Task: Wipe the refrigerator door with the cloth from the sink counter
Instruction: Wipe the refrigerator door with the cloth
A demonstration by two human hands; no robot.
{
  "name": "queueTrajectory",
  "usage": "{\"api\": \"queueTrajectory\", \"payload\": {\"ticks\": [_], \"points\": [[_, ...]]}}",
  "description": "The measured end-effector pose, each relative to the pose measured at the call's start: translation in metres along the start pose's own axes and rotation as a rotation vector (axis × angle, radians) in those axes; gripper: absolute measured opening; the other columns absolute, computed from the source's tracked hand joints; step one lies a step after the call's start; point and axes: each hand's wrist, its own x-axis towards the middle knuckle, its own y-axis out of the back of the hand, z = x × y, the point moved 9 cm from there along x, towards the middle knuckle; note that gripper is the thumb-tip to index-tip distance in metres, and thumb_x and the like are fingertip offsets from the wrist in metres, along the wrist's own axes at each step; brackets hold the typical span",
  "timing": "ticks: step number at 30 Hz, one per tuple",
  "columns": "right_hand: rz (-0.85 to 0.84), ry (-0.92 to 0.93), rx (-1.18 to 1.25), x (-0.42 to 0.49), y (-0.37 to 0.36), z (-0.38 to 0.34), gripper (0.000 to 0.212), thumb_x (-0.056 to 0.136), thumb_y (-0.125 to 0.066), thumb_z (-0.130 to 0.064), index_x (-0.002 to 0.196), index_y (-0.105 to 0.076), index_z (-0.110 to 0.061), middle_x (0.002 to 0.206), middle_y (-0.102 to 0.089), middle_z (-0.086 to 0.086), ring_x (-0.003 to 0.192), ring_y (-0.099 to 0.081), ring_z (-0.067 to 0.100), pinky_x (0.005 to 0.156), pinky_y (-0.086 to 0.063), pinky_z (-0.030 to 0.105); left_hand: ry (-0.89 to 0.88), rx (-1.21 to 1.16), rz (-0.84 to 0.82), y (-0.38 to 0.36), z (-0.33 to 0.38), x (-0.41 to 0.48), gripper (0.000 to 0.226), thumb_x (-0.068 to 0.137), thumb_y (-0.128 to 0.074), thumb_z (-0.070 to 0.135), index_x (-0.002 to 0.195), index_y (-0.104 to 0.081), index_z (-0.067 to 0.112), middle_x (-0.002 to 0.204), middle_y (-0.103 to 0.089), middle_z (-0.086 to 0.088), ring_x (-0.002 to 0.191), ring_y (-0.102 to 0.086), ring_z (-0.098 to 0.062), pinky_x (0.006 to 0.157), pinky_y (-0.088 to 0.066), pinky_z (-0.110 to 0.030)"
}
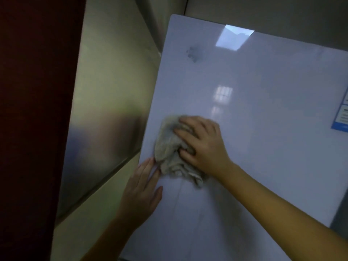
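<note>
white refrigerator door (pixel 263 129), grey cloth (pixel 169 147) pressed flat

No legible text anywhere. Only one printed item: a blue-bordered label (pixel 341 117) stuck at the right edge of the refrigerator door (pixel 254 129), partly cut off by the frame. White panels inside the border, with dark lines that look like rows of print (too blurred and small to make out a single word or number). Possibly an energy or product sticker, but not readable enough to tell. No brand mark, logo or numerals visible elsewhere on the glossy door face, nor on the metal panel (pixel 105 110) beside it.
</note>
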Motion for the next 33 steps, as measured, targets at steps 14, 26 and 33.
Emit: {"api": "queueTrajectory", "payload": {"ticks": [14,26,33], "points": [[-0.020,-0.015,-0.054,-0.019,0.018,0.014,0.042,0.083,-0.076,-0.034,0.121,-0.073,-0.017,0.137,-0.064,0.011,0.123,-0.057,0.033,0.097,-0.041,0.045,0.009,0.033,-0.125,-0.001,0.002,-0.051,0.050,0.094,-0.054,0.030,0.138,-0.059,0.006,0.154,-0.046,-0.017,0.143,-0.042,-0.034,0.112,-0.041,-0.047],[-0.096,0.091,0.034,-0.001,-0.039,-0.056,0.045,0.082,-0.071,-0.037,0.122,-0.070,-0.016,0.140,-0.061,0.011,0.125,-0.054,0.035,0.098,-0.040,0.046,-0.031,0.071,-0.099,-0.002,-0.002,-0.073,0.050,0.098,-0.050,0.032,0.138,-0.058,0.004,0.148,-0.051,-0.023,0.139,-0.045,-0.035,0.113,-0.040,-0.042],[-0.088,0.090,-0.010,-0.039,-0.012,-0.034,0.042,0.083,-0.074,-0.033,0.122,-0.071,-0.018,0.141,-0.061,0.010,0.125,-0.057,0.034,0.097,-0.040,0.045,-0.057,0.077,-0.111,-0.001,-0.002,-0.068,0.050,0.096,-0.053,0.030,0.138,-0.057,0.004,0.150,-0.049,-0.023,0.141,-0.042,-0.034,0.117,-0.033,-0.040]]}}
